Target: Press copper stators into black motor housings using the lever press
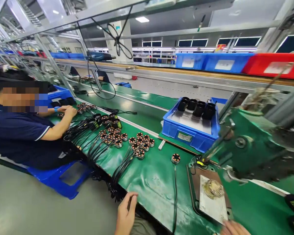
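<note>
My left hand [126, 212] is by the front edge of the green-topped bench, thumb and fingers loosely curved with a gap between them and nothing visible inside. My right hand [234, 228] is at the bottom edge, near the front corner of the white plate [207, 205] on the press base; its fingers are partly cut off and blurred. Between the hands, a single motor stator [175, 158] with copper windings lies on the bench, its black cable [175, 195] running toward the front edge. More stators [140, 153] are grouped to the left, cables hanging over the edge.
A green press [252, 143] stands at right. Behind the bench area is a blue bin [178, 135] with several black cylindrical housings [199, 108]. Blue bins and a red bin [271, 65] line the shelf above. A co-worker [17, 130] sits at left beside a blue stool [61, 178].
</note>
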Available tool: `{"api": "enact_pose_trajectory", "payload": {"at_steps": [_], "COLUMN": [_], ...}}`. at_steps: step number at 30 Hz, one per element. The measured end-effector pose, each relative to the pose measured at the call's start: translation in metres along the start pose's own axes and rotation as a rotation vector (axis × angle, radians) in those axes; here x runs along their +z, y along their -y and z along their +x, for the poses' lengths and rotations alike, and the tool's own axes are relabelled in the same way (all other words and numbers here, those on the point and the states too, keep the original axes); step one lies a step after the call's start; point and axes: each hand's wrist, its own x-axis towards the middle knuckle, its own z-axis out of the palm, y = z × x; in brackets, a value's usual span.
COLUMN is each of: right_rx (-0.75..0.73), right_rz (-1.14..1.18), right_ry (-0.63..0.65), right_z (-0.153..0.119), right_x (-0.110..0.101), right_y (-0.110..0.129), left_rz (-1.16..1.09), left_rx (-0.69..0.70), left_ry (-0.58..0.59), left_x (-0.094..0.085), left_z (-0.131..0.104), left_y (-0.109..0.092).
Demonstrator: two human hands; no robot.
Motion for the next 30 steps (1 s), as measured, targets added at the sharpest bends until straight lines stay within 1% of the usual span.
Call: {"api": "enact_pose_trajectory", "payload": {"at_steps": [1, 2, 3, 4, 5, 7, 9, 11, 12, 13, 14, 16, 18, 19, 20, 21, 22, 24, 25, 26, 27, 28, 30], "right_rx": [-0.048, -0.085, -0.092, -0.067, -0.015, 0.115, 0.188, 0.224, 0.242, 0.255, 0.266, 0.290, 0.315, 0.321, 0.316, 0.299, 0.269, 0.178, 0.121, 0.059, -0.008, -0.076, -0.207], "right_rz": [0.019, 0.035, 0.036, 0.018, -0.020, -0.128, -0.212, -0.263, -0.283, -0.301, -0.318, -0.353, -0.389, -0.404, -0.414, -0.417, -0.411, -0.367, -0.329, -0.280, -0.226, -0.168, -0.054], "right_ry": [0.000, 0.009, 0.040, 0.090, 0.152, 0.273, 0.363, 0.430, 0.456, 0.471, 0.475, 0.448, 0.386, 0.344, 0.299, 0.253, 0.209, 0.149, 0.141, 0.150, 0.176, 0.216, 0.325], "right_z": [0.007, 0.018, 0.031, 0.046, 0.061, 0.087, 0.101, 0.105, 0.104, 0.103, 0.103, 0.104, 0.108, 0.111, 0.114, 0.118, 0.122, 0.133, 0.141, 0.151, 0.162, 0.175, 0.202], "right_x": [0.016, 0.036, 0.058, 0.082, 0.105, 0.147, 0.178, 0.195, 0.199, 0.201, 0.202, 0.199, 0.194, 0.192, 0.190, 0.189, 0.190, 0.200, 0.210, 0.223, 0.240, 0.261, 0.311], "right_y": [0.014, 0.027, 0.037, 0.044, 0.047, 0.044, 0.034, 0.026, 0.024, 0.023, 0.024, 0.026, 0.030, 0.034, 0.038, 0.044, 0.051, 0.070, 0.082, 0.095, 0.110, 0.127, 0.167], "left_rz": [0.034, 0.072, 0.110, 0.148, 0.187, 0.261, 0.322, 0.380, 0.408, 0.435, 0.455, 0.452, 0.381, 0.325, 0.260, 0.193, 0.129, 0.037, 0.017, 0.017, 0.031, 0.054, 0.103], "left_rx": [-0.006, -0.005, -0.001, 0.005, 0.014, 0.035, 0.067, 0.098, 0.104, 0.105, 0.102, 0.095, 0.082, 0.069, 0.056, 0.043, 0.033, 0.009, -0.007, -0.025, -0.043, -0.054, -0.052], "left_ry": [0.007, 0.046, 0.115, 0.193, 0.273, 0.427, 0.602, 0.798, 0.869, 0.914, 0.935, 0.921, 0.861, 0.789, 0.675, 0.523, 0.345, -0.026, -0.190, -0.327, -0.435, -0.519, -0.631], "left_x": [-0.015, -0.026, -0.032, -0.034, -0.033, -0.023, -0.011, 0.000, 0.005, 0.008, 0.009, 0.008, 0.002, -0.002, -0.008, -0.015, -0.024, -0.048, -0.063, -0.080, -0.099, -0.119, -0.158], "left_z": [0.001, 0.001, -0.002, -0.007, -0.012, -0.024, -0.034, -0.038, -0.037, -0.035, -0.033, -0.028, -0.025, -0.024, -0.022, -0.020, -0.016, -0.001, 0.011, 0.026, 0.043, 0.063, 0.106], "left_y": [0.019, 0.036, 0.051, 0.065, 0.076, 0.094, 0.102, 0.102, 0.099, 0.096, 0.093, 0.091, 0.093, 0.096, 0.100, 0.103, 0.106, 0.111, 0.113, 0.114, 0.115, 0.115, 0.118]}}
